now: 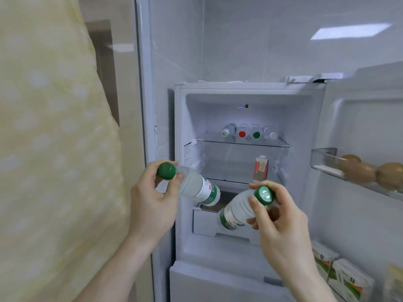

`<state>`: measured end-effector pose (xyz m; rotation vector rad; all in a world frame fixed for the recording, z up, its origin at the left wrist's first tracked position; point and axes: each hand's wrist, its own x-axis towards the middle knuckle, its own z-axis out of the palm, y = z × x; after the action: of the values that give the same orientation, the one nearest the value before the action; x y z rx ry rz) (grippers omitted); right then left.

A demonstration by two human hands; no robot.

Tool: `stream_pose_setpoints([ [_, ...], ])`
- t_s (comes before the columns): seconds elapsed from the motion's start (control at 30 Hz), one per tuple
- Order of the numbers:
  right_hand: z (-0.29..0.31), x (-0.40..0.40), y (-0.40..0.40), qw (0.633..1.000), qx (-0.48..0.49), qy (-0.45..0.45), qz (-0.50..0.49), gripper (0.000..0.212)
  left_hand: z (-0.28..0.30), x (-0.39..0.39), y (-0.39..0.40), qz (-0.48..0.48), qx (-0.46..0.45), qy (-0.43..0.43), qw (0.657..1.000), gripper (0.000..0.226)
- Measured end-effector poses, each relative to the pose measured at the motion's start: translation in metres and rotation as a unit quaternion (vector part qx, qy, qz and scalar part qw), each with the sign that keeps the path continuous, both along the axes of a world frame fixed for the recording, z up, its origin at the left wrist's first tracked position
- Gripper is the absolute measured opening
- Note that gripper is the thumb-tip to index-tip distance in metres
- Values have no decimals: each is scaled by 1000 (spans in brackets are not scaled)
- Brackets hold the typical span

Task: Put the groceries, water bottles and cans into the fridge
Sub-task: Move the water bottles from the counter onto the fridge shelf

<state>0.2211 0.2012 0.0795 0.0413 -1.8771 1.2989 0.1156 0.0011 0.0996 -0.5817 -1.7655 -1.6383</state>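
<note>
Head view: left hand [152,199] grips a water bottle [194,187] near its green cap, base slanting toward the fridge [239,110]. Right hand [281,223] holds a second bottle [236,211] likewise, base probably angled down-left.

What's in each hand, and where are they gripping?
Left hand holds a bottle by its neck; right hand holds another bottle near its cap.

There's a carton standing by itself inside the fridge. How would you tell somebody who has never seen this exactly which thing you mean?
Look into the open fridge and find the glass shelf where bottles lie with their caps facing out. On the level just below, toward the right, stands the small carton, upright, red and green with a white top. It is the only boxy thing there and stands alone.
</note>
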Motion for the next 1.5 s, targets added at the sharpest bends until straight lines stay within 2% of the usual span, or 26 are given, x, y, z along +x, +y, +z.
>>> stream_pose_setpoints([
  [0.2, 16, -46, 1, 995, 9, 60, -82, 22, 21, -70, 34, -28, 19, 51, 998, 14],
  [0.37, 29, -72, 16, 988, 18, 96, -119, 22, 34, -115, 55, -44, -14, 98, 994, 19],
  [0.57, 40, -108, 39, 981, 34, 135, -134, 18, 51, -172, 82, -15, -27, 153, 988, 27],
  [0.73, 51, -144, 56, 977, 35, 177, -116, 23, 54, -223, 107, 15, -36, 184, 982, 29],
  [1.07, 59, -202, 85, 964, 36, 228, -133, 27, 54, -295, 155, 55, -87, 172, 980, 30],
  [1.23, 60, -219, 96, 961, 30, 240, -131, 24, 47, -324, 173, 43, -106, 157, 981, 29],
  [1.5, 57, -249, 115, 946, -21, 290, -142, 35, 40, -352, 192, 50, -210, 135, 967, 24],
])
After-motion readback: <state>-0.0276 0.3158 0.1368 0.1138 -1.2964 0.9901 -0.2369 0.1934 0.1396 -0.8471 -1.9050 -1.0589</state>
